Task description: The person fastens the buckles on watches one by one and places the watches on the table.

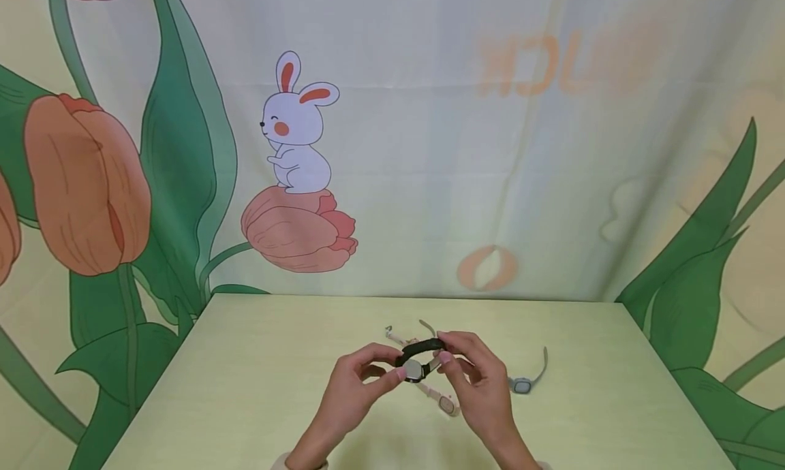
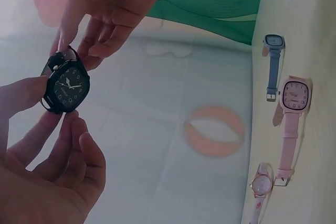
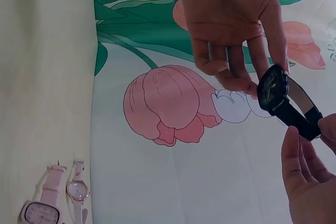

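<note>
Both hands hold a black watch (image 1: 424, 348) (image 2: 68, 86) (image 3: 273, 88) above the table. The left hand (image 1: 351, 393) (image 2: 50, 174) (image 3: 231, 17) pinches the watch by its case, thumb on one side and fingertips on the other. On the strap side, the right hand (image 1: 484, 393) (image 2: 113, 6) (image 3: 312, 187) pinches the strap between thumb and fingers. In the left wrist view the square black dial with pale numerals faces the camera. The strap forms a loop; whether its buckle is fastened I cannot tell.
On the pale table (image 1: 245, 388) lie a pink square watch (image 1: 447, 405) (image 2: 295, 96) (image 3: 42, 213), a small watch with a light strap (image 2: 261, 185) (image 3: 78, 191) and a blue-grey watch (image 1: 522, 386) (image 2: 273, 66). A printed curtain (image 1: 405, 150) hangs behind the table.
</note>
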The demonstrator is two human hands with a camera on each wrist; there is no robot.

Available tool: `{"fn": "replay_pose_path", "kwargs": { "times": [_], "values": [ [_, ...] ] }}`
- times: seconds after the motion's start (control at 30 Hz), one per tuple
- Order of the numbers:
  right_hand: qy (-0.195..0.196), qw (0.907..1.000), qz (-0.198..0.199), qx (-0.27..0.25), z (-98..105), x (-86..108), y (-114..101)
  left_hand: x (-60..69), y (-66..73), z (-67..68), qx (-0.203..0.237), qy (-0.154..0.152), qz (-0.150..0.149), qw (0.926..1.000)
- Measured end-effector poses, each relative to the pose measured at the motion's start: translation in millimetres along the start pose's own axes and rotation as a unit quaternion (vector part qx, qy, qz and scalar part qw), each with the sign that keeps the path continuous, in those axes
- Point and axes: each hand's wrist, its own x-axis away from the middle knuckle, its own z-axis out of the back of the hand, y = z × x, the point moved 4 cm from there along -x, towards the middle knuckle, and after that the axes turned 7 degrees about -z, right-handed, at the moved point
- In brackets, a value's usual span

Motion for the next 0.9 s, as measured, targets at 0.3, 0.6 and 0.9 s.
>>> {"fn": "replay_pose_path", "kwargs": {
  "times": [0.3,0.6,0.9],
  "values": [
    [-0.046,0.9966,0.027,0.062,-3.2,3.1,2.6,-0.7,2.2,4.0,0.012,0.008,-0.046,0.9988],
    [-0.037,0.9944,0.058,0.081,-2.9,3.4,8.0,0.7,3.4,2.0,-0.019,-0.008,-0.080,0.9966],
    [-0.039,0.9857,0.090,0.137,-5.0,4.9,5.1,0.5,2.1,-0.1,-0.059,-0.009,-0.105,0.9927]
  ]
}}
